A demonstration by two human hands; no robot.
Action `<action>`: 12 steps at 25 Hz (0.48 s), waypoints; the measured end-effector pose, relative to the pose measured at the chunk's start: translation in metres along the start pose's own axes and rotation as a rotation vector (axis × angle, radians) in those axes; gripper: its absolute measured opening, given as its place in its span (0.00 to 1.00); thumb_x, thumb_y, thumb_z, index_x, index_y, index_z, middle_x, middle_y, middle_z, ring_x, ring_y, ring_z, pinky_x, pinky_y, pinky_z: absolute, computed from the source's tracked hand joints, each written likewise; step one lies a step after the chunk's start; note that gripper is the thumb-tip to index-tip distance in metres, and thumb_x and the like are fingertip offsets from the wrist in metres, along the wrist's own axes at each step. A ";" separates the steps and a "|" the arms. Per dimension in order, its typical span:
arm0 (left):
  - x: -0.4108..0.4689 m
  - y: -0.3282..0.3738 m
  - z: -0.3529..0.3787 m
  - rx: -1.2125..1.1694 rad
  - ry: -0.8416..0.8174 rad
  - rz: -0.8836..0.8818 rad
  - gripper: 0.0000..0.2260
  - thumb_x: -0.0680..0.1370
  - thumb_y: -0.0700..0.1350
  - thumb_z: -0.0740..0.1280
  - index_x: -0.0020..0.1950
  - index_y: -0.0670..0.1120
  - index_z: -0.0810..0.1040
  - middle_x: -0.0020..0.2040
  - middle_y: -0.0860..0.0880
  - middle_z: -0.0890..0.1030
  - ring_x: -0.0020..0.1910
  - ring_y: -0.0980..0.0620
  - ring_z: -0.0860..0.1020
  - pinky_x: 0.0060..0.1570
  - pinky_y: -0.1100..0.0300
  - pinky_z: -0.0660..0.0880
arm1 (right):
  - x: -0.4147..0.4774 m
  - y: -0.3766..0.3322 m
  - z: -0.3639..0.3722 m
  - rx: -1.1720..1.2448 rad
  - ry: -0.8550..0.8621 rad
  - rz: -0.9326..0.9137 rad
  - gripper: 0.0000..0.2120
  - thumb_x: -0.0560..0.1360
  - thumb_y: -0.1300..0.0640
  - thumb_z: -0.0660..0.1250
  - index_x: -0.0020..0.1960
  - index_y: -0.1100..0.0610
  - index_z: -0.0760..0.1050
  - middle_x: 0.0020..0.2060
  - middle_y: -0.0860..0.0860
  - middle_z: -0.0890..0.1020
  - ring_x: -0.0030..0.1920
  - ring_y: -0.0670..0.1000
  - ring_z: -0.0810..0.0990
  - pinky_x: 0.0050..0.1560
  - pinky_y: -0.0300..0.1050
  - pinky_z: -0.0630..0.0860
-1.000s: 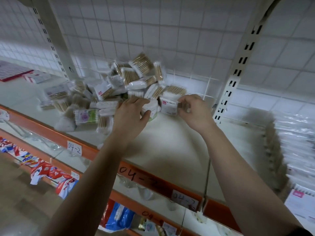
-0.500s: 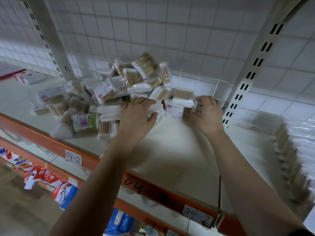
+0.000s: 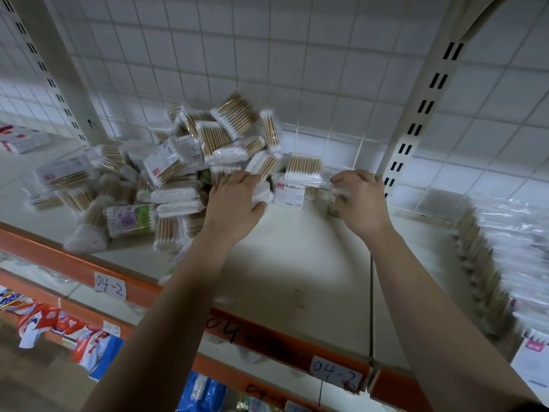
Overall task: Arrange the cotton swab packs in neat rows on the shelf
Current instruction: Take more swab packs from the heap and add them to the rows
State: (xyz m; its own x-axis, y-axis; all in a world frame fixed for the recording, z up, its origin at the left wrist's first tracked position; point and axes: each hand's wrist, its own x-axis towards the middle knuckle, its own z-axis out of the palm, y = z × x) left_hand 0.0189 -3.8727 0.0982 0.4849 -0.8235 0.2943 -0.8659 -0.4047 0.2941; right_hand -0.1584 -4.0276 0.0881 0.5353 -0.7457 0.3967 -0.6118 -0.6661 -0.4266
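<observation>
- cotton swab packs: loose heap on the shelf, left-of-centre toward the back, lying at all angles; nothing in a row here.
- Mix in the heap: clear packs of wooden-stick swabs, white-stick packs, 1 purple-flower pack at the front edge of the heap.
- left hand: at the heap's right edge, fingers curled round a white pack. Grasping it.
- right hand: well right of the heap, just in front of the right upright. fingers curled over a small clear pack; the pack is blurred, can't tell if it touches the shelf.
- Between the 2 hands: a boxed pack standing on the shelf, with a flat wooden-stick pack lying on top of it.
- Shelf in front of both hands is bare white board.
- Front edge: orange rail with 2 handwritten "04-2" labels.
- Back: white wire grid, left upright behind the heap.
- Next bay, right: row of clear packs standing on edge, front to back; blurred.
- Far left on the same level: red-and-white boxes.
- Lower shelf: red, white and blue bags.
</observation>
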 end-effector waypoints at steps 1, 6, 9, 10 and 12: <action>0.001 0.000 0.001 -0.001 -0.004 0.003 0.24 0.77 0.50 0.66 0.72 0.48 0.67 0.69 0.47 0.69 0.68 0.43 0.66 0.66 0.46 0.64 | -0.003 -0.003 -0.004 0.054 -0.003 0.019 0.16 0.67 0.65 0.67 0.54 0.56 0.78 0.55 0.56 0.76 0.57 0.57 0.73 0.59 0.43 0.65; 0.002 0.001 -0.002 -0.072 -0.006 0.033 0.26 0.74 0.46 0.70 0.71 0.43 0.69 0.65 0.42 0.71 0.64 0.40 0.68 0.66 0.50 0.65 | -0.011 -0.010 -0.024 0.119 -0.071 0.082 0.13 0.69 0.60 0.70 0.53 0.58 0.75 0.51 0.52 0.73 0.45 0.48 0.70 0.42 0.40 0.65; -0.004 0.009 -0.007 -0.136 0.030 0.061 0.28 0.73 0.47 0.72 0.70 0.43 0.70 0.65 0.42 0.72 0.64 0.41 0.69 0.66 0.52 0.64 | -0.018 -0.013 -0.032 0.116 -0.103 0.114 0.13 0.70 0.59 0.70 0.53 0.57 0.74 0.46 0.53 0.76 0.45 0.52 0.73 0.40 0.41 0.66; -0.006 0.014 -0.009 -0.156 0.056 0.079 0.27 0.72 0.47 0.72 0.69 0.42 0.71 0.64 0.42 0.72 0.64 0.42 0.69 0.65 0.52 0.65 | -0.020 -0.012 -0.035 0.131 -0.108 0.132 0.13 0.70 0.59 0.70 0.53 0.55 0.73 0.44 0.52 0.76 0.46 0.53 0.74 0.39 0.42 0.67; -0.009 0.026 -0.015 -0.190 0.105 0.114 0.26 0.71 0.48 0.73 0.67 0.42 0.73 0.62 0.42 0.74 0.62 0.42 0.71 0.62 0.53 0.67 | -0.026 -0.009 -0.045 0.165 -0.130 0.167 0.17 0.70 0.57 0.71 0.58 0.51 0.72 0.44 0.51 0.75 0.47 0.53 0.75 0.42 0.42 0.68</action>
State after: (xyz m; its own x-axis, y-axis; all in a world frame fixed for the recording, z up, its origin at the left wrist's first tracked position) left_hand -0.0065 -3.8701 0.1165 0.4044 -0.8097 0.4253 -0.8817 -0.2216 0.4166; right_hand -0.1927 -4.0017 0.1182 0.5118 -0.8340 0.2063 -0.6006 -0.5190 -0.6082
